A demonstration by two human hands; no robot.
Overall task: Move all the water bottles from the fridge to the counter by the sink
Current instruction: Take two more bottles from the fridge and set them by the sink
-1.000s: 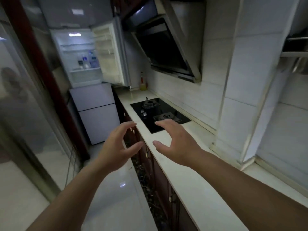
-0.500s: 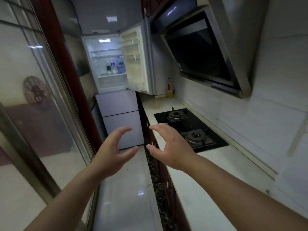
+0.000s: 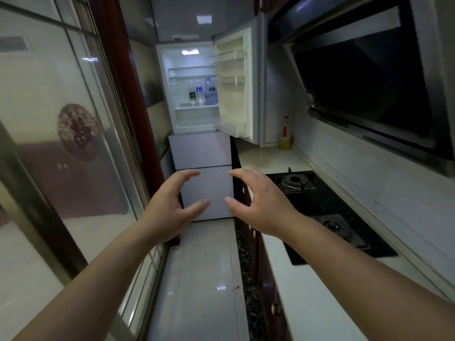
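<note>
Both bare forearms are reaching forward, side by side. The left hand (image 3: 170, 210) is cupping inward with fingers (image 3: 187, 174) curled and thumb spread, holding nothing. The right hand (image 3: 261, 203) is mirroring it just beside, palm facing the left hand, equally empty.

No legible txt; water bottles (image 3: 202, 94) in fridge (image 3: 194, 119) have labels, too small/blurry.

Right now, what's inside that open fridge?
Three water bottles stand on one shelf of the fridge. The other shelves look bare; the lower closed compartments hide their contents.
</note>
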